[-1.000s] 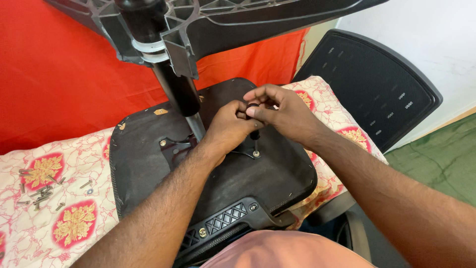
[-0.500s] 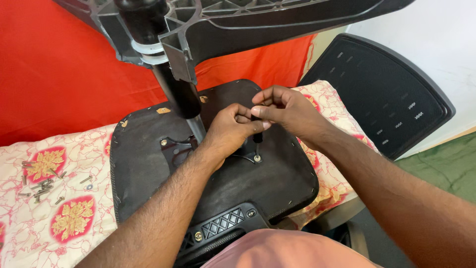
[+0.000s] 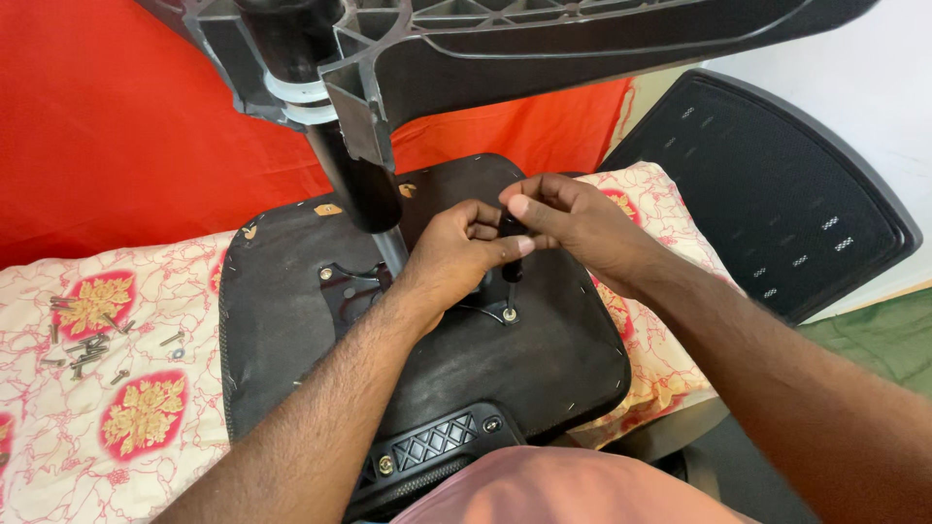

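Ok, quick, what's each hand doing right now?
Left hand: closed on the black tool handle.
Right hand: fingers pinched on the same handle's top.

Single head-worn camera, looking steeply down, close over upturned chair seat (image 3: 291, 320)

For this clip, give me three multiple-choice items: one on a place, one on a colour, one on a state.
1. Where do the loose metal screws lie?
A. on the floral cushion, left of the upturned black chair seat
B. on the green floor
C. on the black mesh backrest

2. What colour is the cloth backdrop?
A. blue
B. red-orange
C. white

3. How does the slim black tool stand?
A. flat on the cushion
B. upright on a seat bolt, pinched by the left hand and right hand
C. on the floor

Answers: 1 A, the screws sit scattered on the cushion; 2 B, the cloth behind is red-orange; 3 B, both hands grip it over the bolt.
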